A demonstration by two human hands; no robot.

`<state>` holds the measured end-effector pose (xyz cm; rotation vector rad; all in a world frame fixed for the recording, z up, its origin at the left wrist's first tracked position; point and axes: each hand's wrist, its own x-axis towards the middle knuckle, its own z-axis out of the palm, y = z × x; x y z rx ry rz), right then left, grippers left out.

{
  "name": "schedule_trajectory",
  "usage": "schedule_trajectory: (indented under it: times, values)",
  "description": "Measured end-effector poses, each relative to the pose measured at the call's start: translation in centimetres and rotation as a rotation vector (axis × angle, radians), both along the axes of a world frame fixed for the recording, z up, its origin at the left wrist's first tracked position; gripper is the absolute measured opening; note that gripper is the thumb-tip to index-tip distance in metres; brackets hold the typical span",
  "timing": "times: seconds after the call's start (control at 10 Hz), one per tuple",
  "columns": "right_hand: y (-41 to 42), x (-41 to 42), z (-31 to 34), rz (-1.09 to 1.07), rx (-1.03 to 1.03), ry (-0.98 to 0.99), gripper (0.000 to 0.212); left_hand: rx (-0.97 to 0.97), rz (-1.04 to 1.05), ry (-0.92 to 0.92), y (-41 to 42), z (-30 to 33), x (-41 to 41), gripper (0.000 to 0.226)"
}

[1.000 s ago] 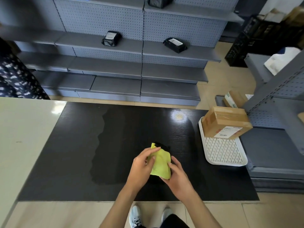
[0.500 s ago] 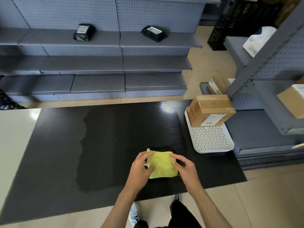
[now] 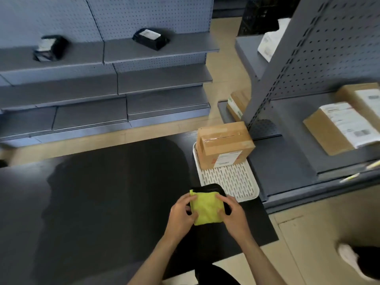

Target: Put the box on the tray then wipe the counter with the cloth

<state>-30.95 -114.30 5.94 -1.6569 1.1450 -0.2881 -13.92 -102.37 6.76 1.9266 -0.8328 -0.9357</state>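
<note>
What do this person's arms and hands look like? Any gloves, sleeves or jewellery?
Both arms are bare as far up as the view shows, with no sleeves in sight. The left hand and right hand wear no gloves, and no ring, watch or bracelet shows on either.

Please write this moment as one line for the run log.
box: on tray | cloth: folded, over black object | left hand: grips cloth | right hand: grips cloth | counter
</note>
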Motion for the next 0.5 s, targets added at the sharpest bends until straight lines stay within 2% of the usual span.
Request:
schedule_trajectory:
  times: [0.2, 0.4, 0.5]
  values:
    - [-7.3, -1.4, -1.4, 0.050, 0.035, 0.124, 0.060, 0.107, -0.063, 0.015, -7.4, -2.4, -2.3, 0.067]
    - [-12.0, -1.9, -3.5, 0.111, 0.104, 0.243, 0.058, 0.195, -0.113, -0.018, -12.4, -5.6, -3.3, 0.072]
    - [-13.2, -2.0, -4.8, 0.111, 0.128, 0.237, 0.057, 0.219, -0.106, -0.005, -14.1, -6.6, -3.7, 0.073]
